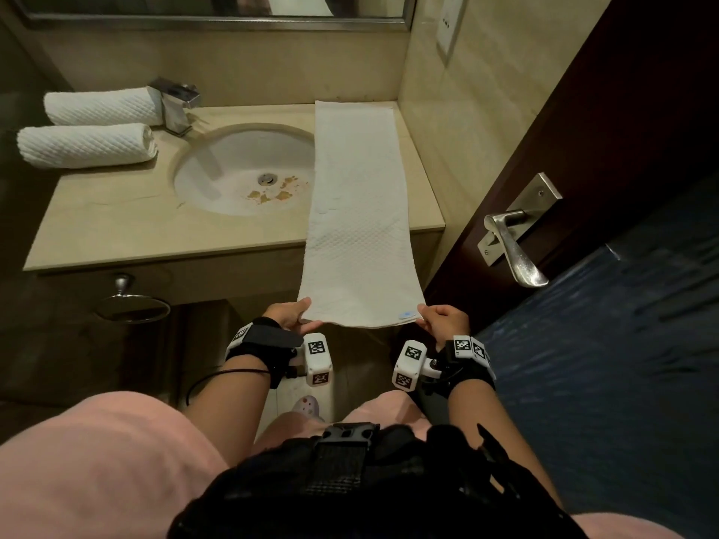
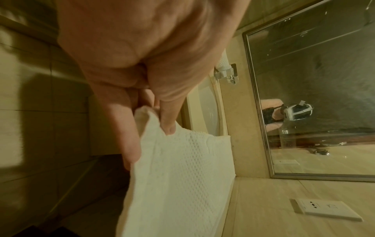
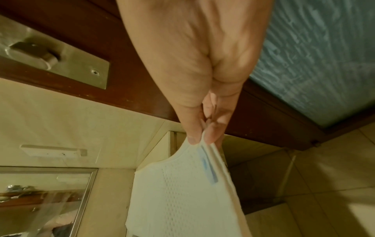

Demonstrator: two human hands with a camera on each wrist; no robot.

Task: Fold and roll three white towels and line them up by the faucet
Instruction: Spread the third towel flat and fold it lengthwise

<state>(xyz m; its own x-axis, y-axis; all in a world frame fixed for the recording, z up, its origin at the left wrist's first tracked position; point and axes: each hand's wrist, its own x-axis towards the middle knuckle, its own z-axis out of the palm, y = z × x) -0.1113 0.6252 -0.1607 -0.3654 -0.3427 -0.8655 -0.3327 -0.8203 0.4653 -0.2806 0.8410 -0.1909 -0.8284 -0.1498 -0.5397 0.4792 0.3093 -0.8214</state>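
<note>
We've got the third white towel [image 1: 356,212] folded into a long narrow strip. Its far end lies flat on the beige countertop [image 1: 116,215] ahead of both hands, and its near end hangs past the counter edge, held up in the air.

Our left hand [image 1: 291,316] pinches the near left corner, thumb on top and fingers under (the left wrist view shows the thumb [image 2: 168,115] pressed into the waffle weave). Our right hand [image 1: 441,319] pinches the near right corner, just beside a small blue tag [image 1: 406,314]; the right wrist view shows thumb and fingertip clamped on the stacked layers at the edge. The two hands are apart, one at each corner, with the near edge sagging slightly between them.

The strip partly covers the right rim of the sink basin [image 1: 241,169], ahead and left of our left hand.

Two rolled white towels [image 1: 87,145] lie side by side well ahead and far left of our left hand; the further roll touches or nearly touches the chrome faucet [image 1: 177,105] (can't tell which).

Off our right hand there's a dark wooden door [image 1: 603,130] with a metal lever handle [image 1: 513,243]. A wall mirror [image 1: 218,9] runs above the counter, and a white wall socket [image 2: 326,210] shows in the left wrist view.
</note>
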